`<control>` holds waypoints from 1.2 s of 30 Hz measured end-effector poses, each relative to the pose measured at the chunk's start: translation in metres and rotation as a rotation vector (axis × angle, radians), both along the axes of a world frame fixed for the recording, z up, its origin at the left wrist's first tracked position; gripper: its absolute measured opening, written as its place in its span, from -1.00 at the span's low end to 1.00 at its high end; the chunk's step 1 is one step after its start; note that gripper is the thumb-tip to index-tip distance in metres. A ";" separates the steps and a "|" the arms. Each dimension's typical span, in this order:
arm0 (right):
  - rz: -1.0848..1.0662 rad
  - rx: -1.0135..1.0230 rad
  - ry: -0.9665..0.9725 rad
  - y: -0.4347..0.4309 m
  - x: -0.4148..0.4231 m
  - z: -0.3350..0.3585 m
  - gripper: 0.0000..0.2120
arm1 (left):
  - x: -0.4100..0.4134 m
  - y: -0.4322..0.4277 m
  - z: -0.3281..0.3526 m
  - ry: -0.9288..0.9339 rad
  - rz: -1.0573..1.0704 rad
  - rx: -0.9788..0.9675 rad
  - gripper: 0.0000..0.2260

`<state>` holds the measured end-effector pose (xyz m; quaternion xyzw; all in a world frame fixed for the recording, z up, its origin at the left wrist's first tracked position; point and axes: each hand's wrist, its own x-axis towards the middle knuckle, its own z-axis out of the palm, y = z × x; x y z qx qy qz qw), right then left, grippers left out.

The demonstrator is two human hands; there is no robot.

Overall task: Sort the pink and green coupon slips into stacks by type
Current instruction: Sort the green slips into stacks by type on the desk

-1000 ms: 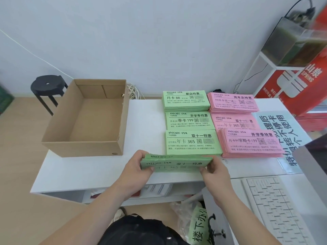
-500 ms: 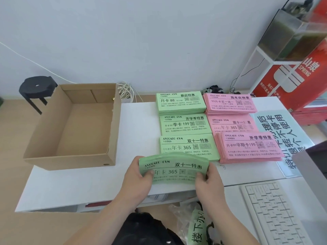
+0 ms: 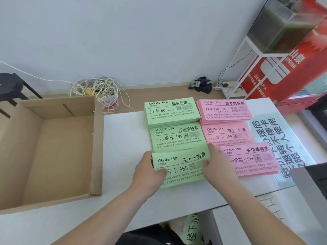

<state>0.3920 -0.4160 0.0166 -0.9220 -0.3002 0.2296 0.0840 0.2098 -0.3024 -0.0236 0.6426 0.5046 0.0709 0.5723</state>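
You are at the placing step: your left hand (image 3: pixel 150 171) and right hand (image 3: pixel 220 167) each pinch a short end of a green bundle (image 3: pixel 178 169), thumbs on its printed face, and it sits low at the near slot of the green column on the white table (image 3: pixel 123 138). Its top slip reads AVOCADO·GYM, 双十一特惠, 年卡 365. I cannot tell whether it already rests on a pile of its own kind, since your hands hide its edges. Behind it lie the middle green stack (image 3: pixel 177 138), headed 开学季特惠 with 季卡 199, and the far green stack (image 3: pixel 170 112), 新店特惠 with 月卡 88. On the right, the far pink stack (image 3: pixel 224 110) reads 周年庆特惠, 99月卡买一送一. The middle pink stack (image 3: pixel 226 135) reads 双十一特惠, 年卡 365. The near pink stack (image 3: pixel 251 160), just beside your right hand, reads 开学季特惠, 学期卡199. By my judgement, the next move calls for squaring the bundle with the green column, laying it flat, and freeing both ends together so the slips do not fan. An open cardboard box (image 3: pixel 53 147) stands at your left, and the red cabinet (image 3: pixel 290 68) at far right shows SPRING.
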 end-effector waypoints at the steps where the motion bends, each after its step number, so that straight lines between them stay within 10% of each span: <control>1: 0.022 -0.049 -0.018 0.001 -0.001 0.001 -0.62 | 0.000 0.002 -0.003 0.025 -0.035 0.048 -0.59; 6: 0.340 -0.235 -0.242 0.006 -0.007 0.022 -0.54 | -0.010 0.007 -0.007 0.177 -0.161 0.272 -0.15; 13: 0.809 -0.364 -0.119 0.027 0.006 -0.005 0.33 | -0.009 0.001 -0.012 0.422 -0.625 0.468 0.21; 25: 0.879 -0.246 -0.154 0.022 0.020 -0.027 0.19 | -0.007 0.004 -0.019 0.343 -0.608 0.578 0.10; 30: 0.840 -0.296 -0.087 0.021 0.020 -0.021 0.28 | -0.005 0.007 -0.002 0.345 -0.584 0.342 0.19; 36: 0.677 -0.024 0.014 0.044 0.019 -0.006 -0.24 | 0.020 0.045 0.015 0.112 0.120 -0.041 -0.50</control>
